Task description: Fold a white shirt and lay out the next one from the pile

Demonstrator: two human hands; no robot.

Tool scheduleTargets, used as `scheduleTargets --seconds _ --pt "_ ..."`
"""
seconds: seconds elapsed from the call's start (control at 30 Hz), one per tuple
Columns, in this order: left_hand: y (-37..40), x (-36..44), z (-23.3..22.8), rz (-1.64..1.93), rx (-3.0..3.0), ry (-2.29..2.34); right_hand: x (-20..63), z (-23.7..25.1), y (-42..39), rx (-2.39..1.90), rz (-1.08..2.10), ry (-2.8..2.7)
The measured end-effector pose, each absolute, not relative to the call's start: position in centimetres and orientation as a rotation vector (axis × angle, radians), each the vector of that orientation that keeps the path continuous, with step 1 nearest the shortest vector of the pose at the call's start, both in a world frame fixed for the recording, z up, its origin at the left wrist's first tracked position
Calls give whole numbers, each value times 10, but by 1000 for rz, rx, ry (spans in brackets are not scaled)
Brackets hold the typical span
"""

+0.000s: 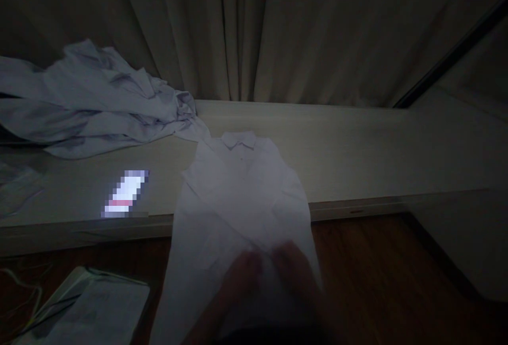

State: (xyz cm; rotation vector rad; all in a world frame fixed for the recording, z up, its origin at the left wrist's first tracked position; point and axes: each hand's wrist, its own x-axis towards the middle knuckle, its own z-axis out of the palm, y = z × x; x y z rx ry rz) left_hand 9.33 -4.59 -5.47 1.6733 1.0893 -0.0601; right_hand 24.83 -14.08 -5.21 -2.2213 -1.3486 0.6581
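Observation:
A white collared shirt (238,191) lies spread front side up, its collar on the pale ledge and its lower part hanging over the front edge towards me. One small button shows below the collar. My left hand (248,268) and my right hand (286,260) are close together at the middle of the shirt's front. Both look closed on the cloth along the front opening, where creases run in towards them. Dim light and blur hide the single fingers and whatever small part lies between them.
A heap of crumpled white clothing (111,96) lies on the ledge (357,154) at the left. Near it are a lit, pixelated phone-like object (126,192) and clear plastic (18,186). Papers (99,308) and cables occupy the lower left. Curtains (198,27) hang behind.

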Motion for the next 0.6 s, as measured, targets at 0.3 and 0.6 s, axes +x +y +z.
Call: scheduleTargets --seconds 0.3,0.6 --pt "-37 114 -45 9 1517 1020 248 -56 -150 -2232 622 -1331" --pt "-35 121 -57 66 1585 1135 256 -58 -152 -2284 468 -1706"
